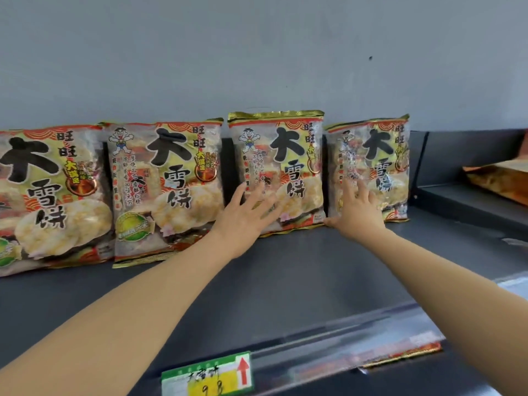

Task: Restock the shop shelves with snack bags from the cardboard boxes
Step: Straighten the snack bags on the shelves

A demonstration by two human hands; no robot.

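Note:
Several rice-cracker snack bags stand in a row against the grey wall on a dark shelf (285, 275). My left hand (245, 215) lies flat with spread fingers on the lower front of the third bag (288, 155). My right hand (357, 210) presses its straight fingers on the lower front of the rightmost bag (380, 155). Two more bags stand to the left: one (160, 178) beside my left hand and one (43, 195) cut off by the frame edge. No cardboard box is in view.
A yellow and green price label (208, 375) sits on the shelf's front rail. To the right, past a dark divider (420, 164), an orange snack bag (503, 181) lies flat on the neighbouring shelf. Bare shelf surface stretches in front of the bags.

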